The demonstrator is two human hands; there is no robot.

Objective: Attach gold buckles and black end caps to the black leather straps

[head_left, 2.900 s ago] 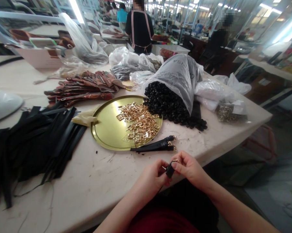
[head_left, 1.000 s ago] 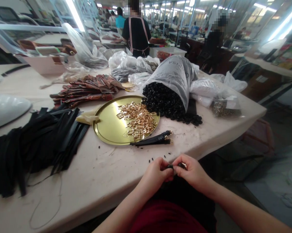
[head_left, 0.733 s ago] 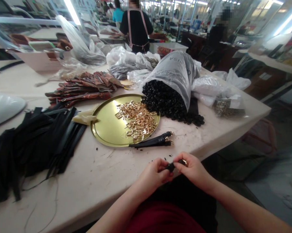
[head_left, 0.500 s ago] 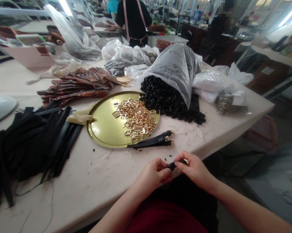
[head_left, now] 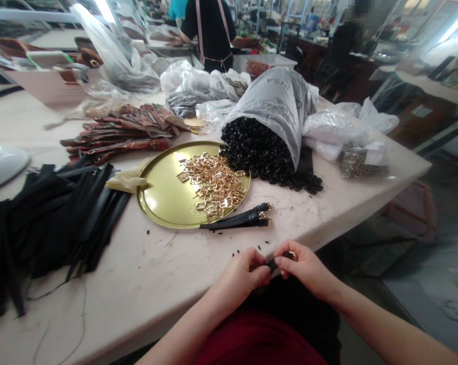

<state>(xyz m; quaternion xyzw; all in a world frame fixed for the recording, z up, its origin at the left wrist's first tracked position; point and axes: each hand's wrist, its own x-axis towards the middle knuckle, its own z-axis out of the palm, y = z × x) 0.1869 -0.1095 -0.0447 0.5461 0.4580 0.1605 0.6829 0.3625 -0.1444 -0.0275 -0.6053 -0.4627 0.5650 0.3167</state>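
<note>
At the table's near edge my left hand (head_left: 246,274) and my right hand (head_left: 303,266) pinch a thin black strap (head_left: 271,263) between them. A gold buckle (head_left: 291,255) shows at my right fingertips on the strap's end. Just beyond my hands lie two black straps with gold buckles (head_left: 242,219), leaning on the rim of a round gold tray (head_left: 160,203). A heap of gold buckles (head_left: 211,185) lies in the tray. Small black loops (head_left: 265,157) spill from a clear plastic bag (head_left: 278,104) behind it.
A pile of black straps (head_left: 49,218) covers the left of the table. Patterned reddish straps (head_left: 122,134) lie behind the tray. Plastic bags (head_left: 350,137) and a bag of metal parts (head_left: 360,165) sit at the right. Two people stand at benches beyond the table.
My hands have stayed at the table edge, working the strap end and buckle; the strap end went from upright to level between my fingertips. The view shifted slightly.
</note>
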